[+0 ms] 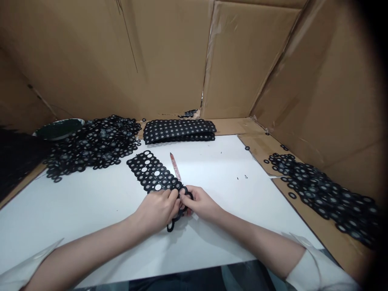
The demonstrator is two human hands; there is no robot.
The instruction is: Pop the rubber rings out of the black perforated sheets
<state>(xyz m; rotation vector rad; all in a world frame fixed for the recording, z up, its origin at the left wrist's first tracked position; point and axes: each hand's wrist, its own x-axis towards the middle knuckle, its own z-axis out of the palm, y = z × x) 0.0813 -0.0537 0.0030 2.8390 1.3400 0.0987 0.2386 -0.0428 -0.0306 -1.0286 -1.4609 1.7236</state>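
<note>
A black sheet of joined rings (151,171) lies slantwise on the white board, its near end lifted into my hands. My left hand (165,202) is closed round the sheet's near edge. Pinched between the fingers of my right hand (195,200) is a black ring (189,195) at the sheet's corner; whether it is fastened there I cannot tell. More rings hang below my left fingers. Just beyond the hands, a thin reddish pointed strip (175,165), of a kind I cannot make out, rests on the board.
Loose black rings form a heap (100,141) at the back left, beside a bowl (59,129) with dark contents. A folded ring sheet (178,130) lies at the back. More rings (327,194) spread along the right. Cardboard walls (169,56) enclose the white board (257,226).
</note>
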